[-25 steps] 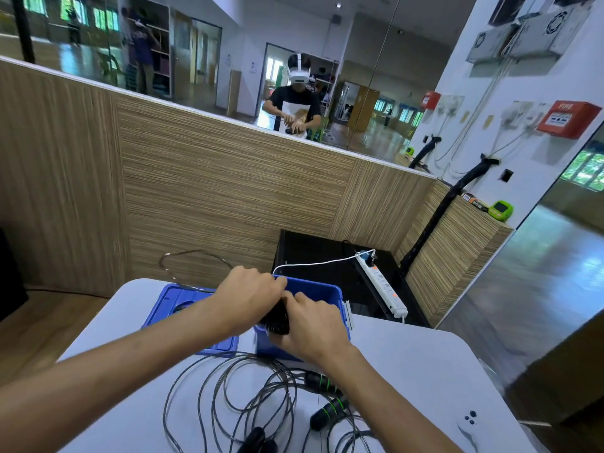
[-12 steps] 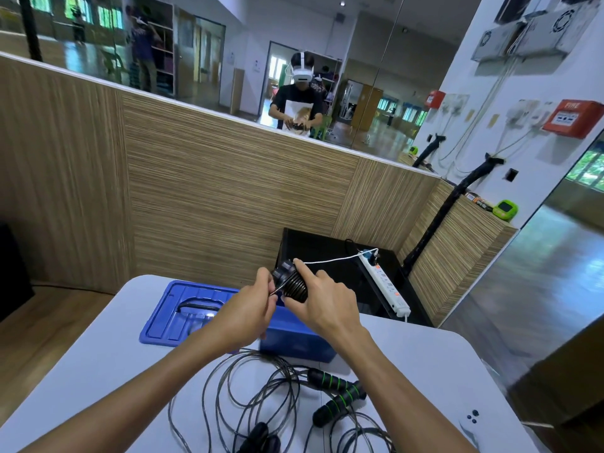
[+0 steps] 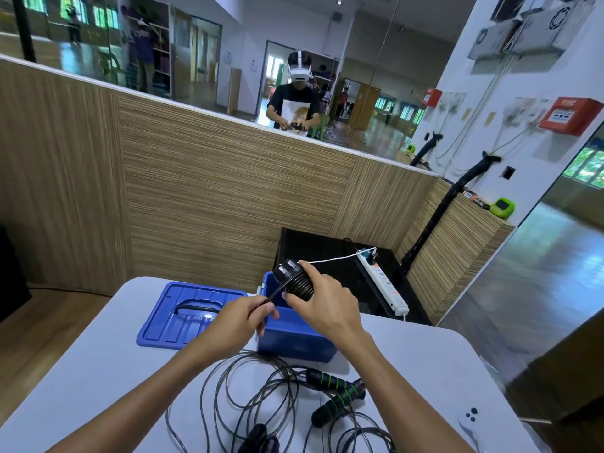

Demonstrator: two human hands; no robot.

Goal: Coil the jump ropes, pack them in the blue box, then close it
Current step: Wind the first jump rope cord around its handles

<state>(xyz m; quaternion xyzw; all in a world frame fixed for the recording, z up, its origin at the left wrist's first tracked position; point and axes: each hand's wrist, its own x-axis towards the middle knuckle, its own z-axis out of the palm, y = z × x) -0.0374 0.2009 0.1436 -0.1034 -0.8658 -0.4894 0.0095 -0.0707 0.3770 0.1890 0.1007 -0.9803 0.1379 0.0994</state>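
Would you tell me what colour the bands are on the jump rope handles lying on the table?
Green bands on black jump rope handles, seen in the head view.

A wood-grain partition [image 3: 228, 191] is running across the middle of the frame, with a large mirror [image 3: 202, 53] above it reflecting a bright hall with windows. At the upper right, a white wall [image 3: 483, 103] is carrying a red fire alarm box [image 3: 570, 116] and cabling. A white power strip [image 3: 384, 282] is lying on a black cabinet [image 3: 313, 246] at centre right. Wooden floor [image 3: 49, 325] is showing at lower left, and a white table [image 3: 98, 371] is filling the bottom.
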